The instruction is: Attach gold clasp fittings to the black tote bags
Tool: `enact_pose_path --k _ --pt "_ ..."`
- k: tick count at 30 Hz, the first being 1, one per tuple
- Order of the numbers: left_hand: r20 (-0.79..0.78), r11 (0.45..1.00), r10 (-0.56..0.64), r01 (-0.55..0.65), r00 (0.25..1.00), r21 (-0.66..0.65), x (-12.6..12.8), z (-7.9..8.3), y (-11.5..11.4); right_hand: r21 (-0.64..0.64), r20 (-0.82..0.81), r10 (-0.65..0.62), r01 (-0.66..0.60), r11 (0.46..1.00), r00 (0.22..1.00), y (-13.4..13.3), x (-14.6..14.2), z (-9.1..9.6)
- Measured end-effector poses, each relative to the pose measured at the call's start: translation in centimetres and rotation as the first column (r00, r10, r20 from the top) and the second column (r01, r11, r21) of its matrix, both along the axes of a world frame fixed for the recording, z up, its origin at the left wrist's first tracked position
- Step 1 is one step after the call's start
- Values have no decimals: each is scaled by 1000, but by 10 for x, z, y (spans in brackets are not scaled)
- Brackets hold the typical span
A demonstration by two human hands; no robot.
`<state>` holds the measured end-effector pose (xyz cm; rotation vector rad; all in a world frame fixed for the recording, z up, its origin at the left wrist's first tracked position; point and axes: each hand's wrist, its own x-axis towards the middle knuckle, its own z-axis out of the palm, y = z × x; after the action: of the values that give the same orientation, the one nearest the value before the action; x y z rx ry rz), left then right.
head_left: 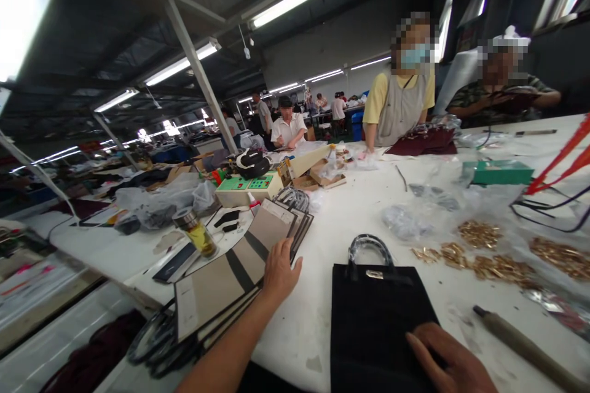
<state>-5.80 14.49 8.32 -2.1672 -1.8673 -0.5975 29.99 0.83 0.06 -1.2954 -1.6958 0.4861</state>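
My left hand (280, 270) lies flat with fingers stretched out on the top of a stack of beige bag panels with dark stripes (235, 276). My right hand (449, 359) rests palm down on the lower right of a black handbag (375, 319) lying flat on the white table (341, 215). The bag's wrapped handle (369, 247) and a metal clasp point away from me. Neither hand grips anything.
Piles of gold metal fittings (488, 261) lie right of the bag, with a grey-handled tool (520, 344) at the near right. A glass bottle (199, 233), a green-panelled machine (249, 187) and plastic bags stand to the left. Two people sit across the table at the far right.
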Motion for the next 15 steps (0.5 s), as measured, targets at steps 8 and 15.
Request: enact_pose_path --k 8,15 --pt "368 927 -369 368 853 75 86 -32 -9 15 -27 -49 50 999 998 5 -8 10" --pt "545 954 -258 299 798 15 99 -78 -16 21 -16 -84 84 996 996 12 -6 18"
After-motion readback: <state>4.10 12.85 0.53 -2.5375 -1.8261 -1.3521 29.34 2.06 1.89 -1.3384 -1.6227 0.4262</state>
